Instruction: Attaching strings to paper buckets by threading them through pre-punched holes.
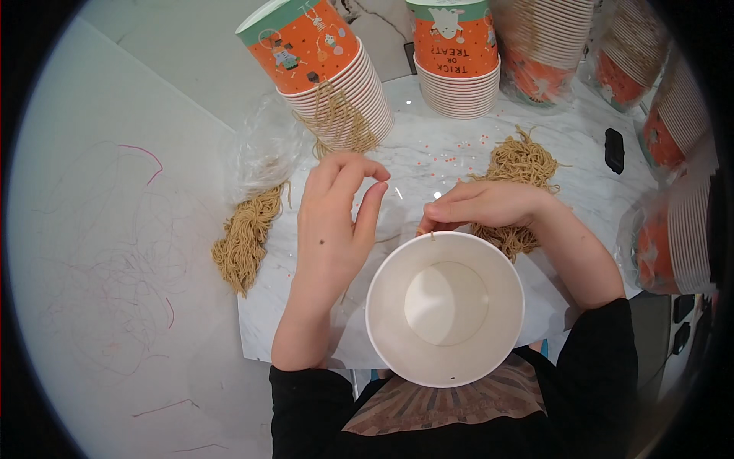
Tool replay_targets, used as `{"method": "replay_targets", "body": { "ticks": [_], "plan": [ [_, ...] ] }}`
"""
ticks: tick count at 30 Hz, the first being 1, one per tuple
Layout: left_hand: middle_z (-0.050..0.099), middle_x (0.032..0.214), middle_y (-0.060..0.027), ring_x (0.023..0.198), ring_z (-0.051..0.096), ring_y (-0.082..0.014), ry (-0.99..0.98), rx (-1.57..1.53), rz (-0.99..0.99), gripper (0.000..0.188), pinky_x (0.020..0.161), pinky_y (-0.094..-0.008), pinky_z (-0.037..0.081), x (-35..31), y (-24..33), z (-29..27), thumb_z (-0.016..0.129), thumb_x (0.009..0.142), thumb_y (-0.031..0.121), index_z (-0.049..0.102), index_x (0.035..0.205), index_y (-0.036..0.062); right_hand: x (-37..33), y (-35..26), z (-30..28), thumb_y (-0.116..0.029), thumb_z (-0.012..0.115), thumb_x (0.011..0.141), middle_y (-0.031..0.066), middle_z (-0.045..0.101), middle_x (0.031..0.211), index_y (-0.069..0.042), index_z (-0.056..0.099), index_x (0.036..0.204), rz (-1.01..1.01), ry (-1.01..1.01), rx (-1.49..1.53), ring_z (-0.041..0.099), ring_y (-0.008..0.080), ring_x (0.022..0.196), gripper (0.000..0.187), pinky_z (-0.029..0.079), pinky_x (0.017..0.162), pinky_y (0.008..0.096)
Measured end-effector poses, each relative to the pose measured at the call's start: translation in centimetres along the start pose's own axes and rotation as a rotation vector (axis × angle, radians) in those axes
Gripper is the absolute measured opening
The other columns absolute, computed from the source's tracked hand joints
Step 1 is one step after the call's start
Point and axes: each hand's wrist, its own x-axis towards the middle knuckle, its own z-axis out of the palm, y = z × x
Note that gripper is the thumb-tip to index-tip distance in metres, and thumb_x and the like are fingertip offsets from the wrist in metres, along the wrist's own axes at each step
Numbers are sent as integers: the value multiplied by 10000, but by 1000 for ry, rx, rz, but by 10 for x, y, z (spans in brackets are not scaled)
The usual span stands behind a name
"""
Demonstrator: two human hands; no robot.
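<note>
white cup [446, 310] nearest, mouth up over table [264, 321]'s near edge, prob. so we can reach its rim; our r. hand [489, 205] bends by cord bit [433, 236] there, can't tell if gripping; l. hand [332, 222] seemingly empty, thumb & fingers apart.

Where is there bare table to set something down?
Two bare patches: one between the right yarn bundle, the small black object and the right forearm; another, narrower, between the left yarn bundle and the left forearm. The far edge is crowded with cup stacks, the right edge with wrapped stacks.
</note>
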Motion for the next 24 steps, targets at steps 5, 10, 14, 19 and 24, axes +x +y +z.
{"method": "replay_targets", "body": {
  "ticks": [5,10,14,19,24],
  "plan": [
    [633,897,-52,810,627,-148,-458,-357,-322,258,735,-279,496,-4,28,-19,811,817,95,632,991,29,8,17,-1,-396,509,1070,128,682,1214,-12,619,1266,100,10,437,647,201,1117,446,501,995,312],
    [648,883,-55,783,645,-149,-436,-357,-315,259,665,-276,529,-13,33,-12,796,820,69,637,1017,16,7,5,1,-230,485,1070,193,643,1272,20,504,1364,-129,33,892,633,309,1186,386,497,1051,407],
    [658,878,-68,733,646,-158,-485,-354,-327,249,631,-275,530,-10,35,-18,747,849,41,665,1084,41,-5,0,-8,-201,503,1054,116,661,1209,22,519,1376,-351,106,917,631,307,1159,392,484,1055,412],
    [671,873,-74,708,648,-168,-515,-331,-266,263,634,-278,531,-8,24,-25,714,864,31,711,1122,77,-40,-16,-40,-130,524,1041,73,635,985,80,554,1292,-668,389,915,626,184,931,328,490,1055,399],
    [681,856,-87,707,655,-175,-459,-222,-370,227,645,-292,538,-7,15,-33,706,852,23,727,1075,56,-100,-34,-73,-63,469,1051,89,612,1033,78,494,1329,-884,349,885,600,188,986,313,462,1106,411]
  ]
}}
